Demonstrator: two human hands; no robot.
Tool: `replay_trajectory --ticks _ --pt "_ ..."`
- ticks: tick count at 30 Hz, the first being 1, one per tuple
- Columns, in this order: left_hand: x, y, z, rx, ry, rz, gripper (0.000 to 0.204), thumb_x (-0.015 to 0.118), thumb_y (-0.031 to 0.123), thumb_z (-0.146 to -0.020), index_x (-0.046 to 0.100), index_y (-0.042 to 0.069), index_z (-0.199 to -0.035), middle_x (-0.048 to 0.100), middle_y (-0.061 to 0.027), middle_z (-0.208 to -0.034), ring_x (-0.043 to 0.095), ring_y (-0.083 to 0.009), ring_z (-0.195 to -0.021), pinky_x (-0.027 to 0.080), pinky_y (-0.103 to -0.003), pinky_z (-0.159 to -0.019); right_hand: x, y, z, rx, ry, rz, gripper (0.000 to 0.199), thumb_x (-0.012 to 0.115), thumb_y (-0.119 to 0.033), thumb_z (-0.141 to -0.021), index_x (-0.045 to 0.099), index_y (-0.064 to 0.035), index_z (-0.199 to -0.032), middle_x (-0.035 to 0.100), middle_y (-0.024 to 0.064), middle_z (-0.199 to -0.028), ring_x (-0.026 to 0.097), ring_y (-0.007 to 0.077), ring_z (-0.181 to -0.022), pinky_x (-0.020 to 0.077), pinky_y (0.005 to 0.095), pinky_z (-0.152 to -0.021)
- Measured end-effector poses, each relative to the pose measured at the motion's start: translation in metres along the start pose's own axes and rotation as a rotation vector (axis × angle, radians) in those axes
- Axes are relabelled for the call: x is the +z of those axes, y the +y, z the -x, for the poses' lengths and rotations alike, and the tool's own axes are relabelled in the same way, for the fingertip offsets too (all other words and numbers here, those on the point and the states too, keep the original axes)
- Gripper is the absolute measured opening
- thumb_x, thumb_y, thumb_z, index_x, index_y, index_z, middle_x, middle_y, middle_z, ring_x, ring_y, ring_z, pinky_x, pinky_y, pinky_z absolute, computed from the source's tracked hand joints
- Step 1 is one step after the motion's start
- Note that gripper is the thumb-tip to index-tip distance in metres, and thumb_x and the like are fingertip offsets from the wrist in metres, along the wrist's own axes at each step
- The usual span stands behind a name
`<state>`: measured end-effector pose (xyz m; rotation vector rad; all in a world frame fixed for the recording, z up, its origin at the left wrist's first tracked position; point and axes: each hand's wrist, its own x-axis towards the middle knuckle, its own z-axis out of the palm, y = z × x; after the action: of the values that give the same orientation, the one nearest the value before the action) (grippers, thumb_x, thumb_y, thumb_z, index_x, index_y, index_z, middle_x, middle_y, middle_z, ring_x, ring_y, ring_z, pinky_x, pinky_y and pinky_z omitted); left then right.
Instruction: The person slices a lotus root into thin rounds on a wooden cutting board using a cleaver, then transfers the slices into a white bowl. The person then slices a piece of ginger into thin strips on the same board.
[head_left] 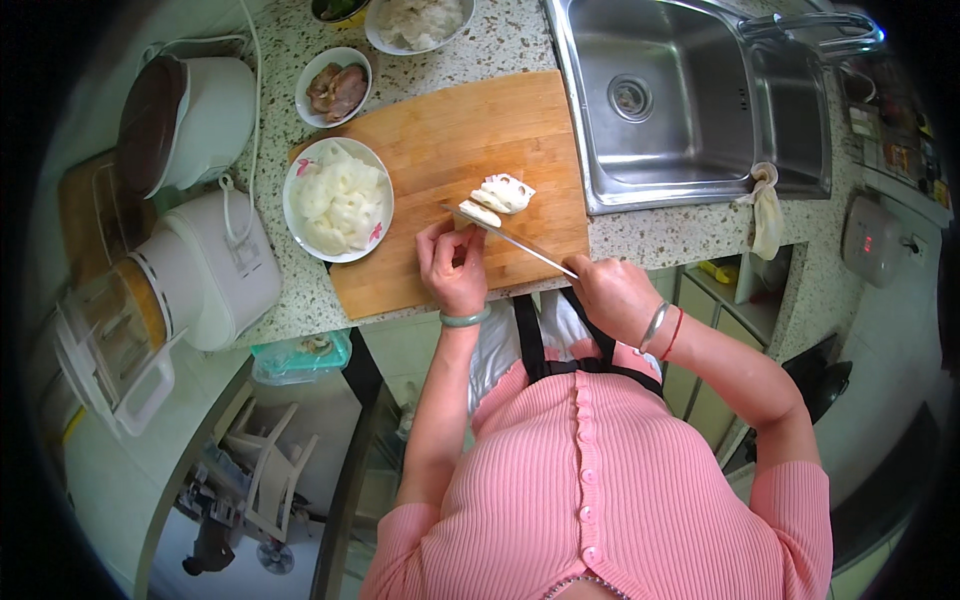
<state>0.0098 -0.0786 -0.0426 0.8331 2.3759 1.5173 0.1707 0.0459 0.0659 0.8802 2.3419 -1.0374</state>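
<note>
Pale slices [340,203] heap the plate [303,168], apparently most of the cutting done, while a short lotus root piece [510,193] remains on the cutting board [430,150], the right hand [613,297] gripping the knife [535,252], the left hand [453,275] curled beside it, its hold unclear.
</note>
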Motion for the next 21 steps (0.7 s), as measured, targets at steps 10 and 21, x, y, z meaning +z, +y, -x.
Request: replay_trajectory --ticks 10,21 --pt "-0.001 -0.004 0.002 0.015 -0.030 -0.030 0.019 0.081 0.002 -0.075 0.063 0.005 -0.081 0.059 -0.0094 -0.098 0.059 -0.0206 -0.078 0.051 -0.029 -0.059 0.018 -0.014 -0.024 0.051 0.001 0.069 0.011 0.052 -0.006 -0.085 0.056 0.0002 -0.093 0.067 0.0230 -0.077 0.068 0.0396 -0.072 0.0544 0.0482 -0.063" --pt "-0.004 -0.004 0.001 0.006 -0.029 0.008 0.017 0.081 0.006 -0.077 0.066 0.007 -0.085 0.059 -0.0079 -0.097 0.058 -0.0170 -0.077 0.051 -0.028 -0.059 0.032 0.016 -0.043 -0.050 0.139 -0.066 0.014 0.057 -0.015 -0.089 0.058 -0.0009 -0.092 0.065 0.0227 -0.073 0.064 0.0429 -0.069 0.0515 0.0513 -0.063"
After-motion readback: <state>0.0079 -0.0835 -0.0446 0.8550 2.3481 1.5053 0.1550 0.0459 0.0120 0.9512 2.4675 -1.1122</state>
